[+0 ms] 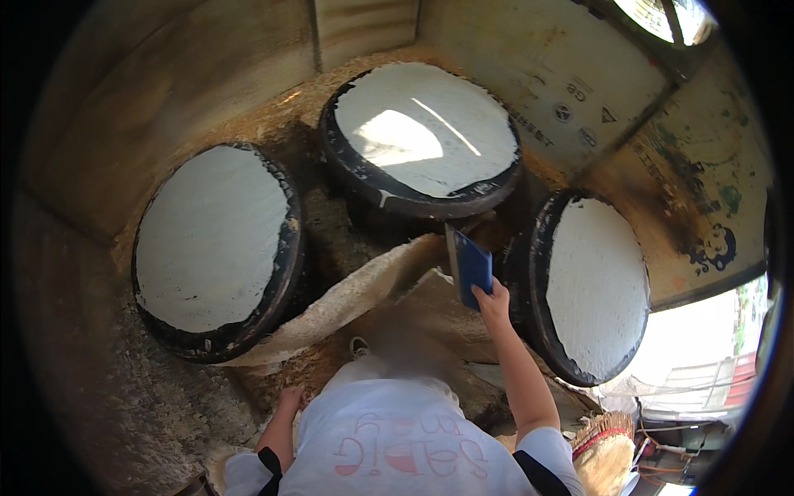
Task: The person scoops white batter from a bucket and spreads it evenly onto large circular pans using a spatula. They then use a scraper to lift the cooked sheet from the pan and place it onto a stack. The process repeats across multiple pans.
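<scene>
My right hand (493, 302) grips a flat blue scraper-like tool (474, 266) with a thin pale edge along its left side. The tool's far end is just below the front rim of the middle round black griddle (434, 124), which has a smooth white layer over its top. Further right, the right-hand griddle (598, 291) is coated the same way, close to my right forearm. A third coated griddle (211, 242) sits at the left. My left hand (291, 398) hangs low beside my shirt, partly turned away; its fingers look curled, and what they hold is unclear.
A pale crusted sheet-like edge (347, 291) runs between the griddles and me. Stained panels (558, 93) bearing printed marks stand behind. Crumbly tan residue (205, 149) lies along their base. A bundle of bristles with a red band (605, 434) is at lower right.
</scene>
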The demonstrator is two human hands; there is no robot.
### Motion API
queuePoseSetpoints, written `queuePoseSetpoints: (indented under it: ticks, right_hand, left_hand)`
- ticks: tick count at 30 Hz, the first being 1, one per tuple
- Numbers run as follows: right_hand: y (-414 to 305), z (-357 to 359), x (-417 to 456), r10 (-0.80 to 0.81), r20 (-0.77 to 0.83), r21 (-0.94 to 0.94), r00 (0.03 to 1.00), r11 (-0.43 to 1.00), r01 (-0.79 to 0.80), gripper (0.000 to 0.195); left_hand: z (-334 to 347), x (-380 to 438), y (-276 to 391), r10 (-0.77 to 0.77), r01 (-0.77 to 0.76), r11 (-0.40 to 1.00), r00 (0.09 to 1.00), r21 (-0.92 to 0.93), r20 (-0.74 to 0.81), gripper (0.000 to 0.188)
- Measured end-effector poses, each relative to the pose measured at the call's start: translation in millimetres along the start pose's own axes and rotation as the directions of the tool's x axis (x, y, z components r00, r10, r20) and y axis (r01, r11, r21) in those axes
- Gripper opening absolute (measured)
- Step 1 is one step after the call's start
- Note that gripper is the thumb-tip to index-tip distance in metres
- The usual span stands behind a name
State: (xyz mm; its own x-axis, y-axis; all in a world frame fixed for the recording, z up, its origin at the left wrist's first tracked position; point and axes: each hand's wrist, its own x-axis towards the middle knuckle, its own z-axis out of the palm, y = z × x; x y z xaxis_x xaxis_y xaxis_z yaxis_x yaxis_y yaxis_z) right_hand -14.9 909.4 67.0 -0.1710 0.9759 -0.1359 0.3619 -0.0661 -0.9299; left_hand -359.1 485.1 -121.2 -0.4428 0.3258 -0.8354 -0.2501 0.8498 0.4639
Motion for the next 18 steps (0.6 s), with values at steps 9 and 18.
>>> queuePoseSetpoints:
  ticks: [9,18]
  right_hand:
    - [-39,164,97,-0.157,0.113,-0.413,0.981,0.891,0.190,0.024]
    - [-66,99,88,-0.647,0.410,-0.565,0.643,0.373,0.736,0.056]
  left_hand:
    - [-32,36,24,0.027,-0.009,0.933,0.999,-0.359,0.044,0.027]
    - [-36,20,-17,-0.256,0.200,0.905,0.961,-0.376,-0.103,0.029]
